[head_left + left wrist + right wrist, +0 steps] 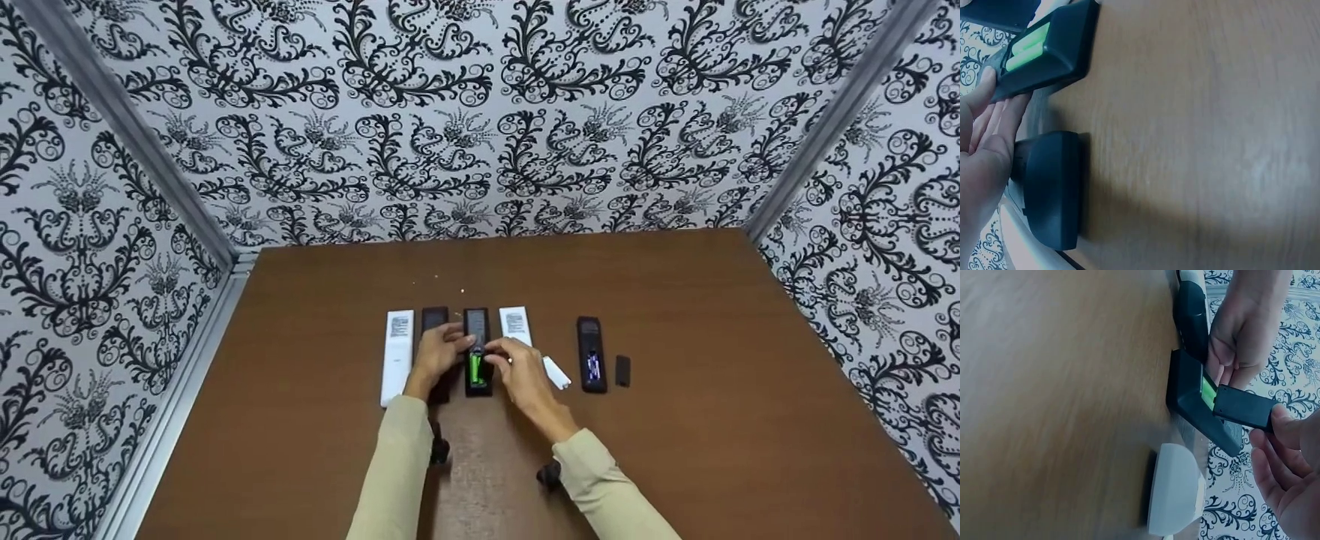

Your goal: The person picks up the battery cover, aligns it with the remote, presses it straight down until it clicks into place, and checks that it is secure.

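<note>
At left, a white remote [397, 352] and a dark remote [435, 318] lie side by side, the left hand [440, 352] over the second. Its fingers grip the black remote [477, 322] in the middle, thumb on the face and the others beneath; whether it is lifted off the surface [712, 420] I cannot tell. It is probably light and stiff, with a smooth casing that could slip, so its long edges look the best hold, clear of the green batteries [476, 369] showing in the bay. The right hand [523, 375] pinches a black cover [1246, 408] by one end, beside that bay; thin and likely rigid, it seems best held by the edges, since any small clips could snap. Further right come another white remote [514, 321], a loose white cover [556, 373], then a second black remote [589, 337] with its batteries exposed and a small dark cover [622, 371] just beside it. The surface is brown and wood-grained; patterned walls [450, 135] stand left, behind and right, with grey strips at the corners.
</note>
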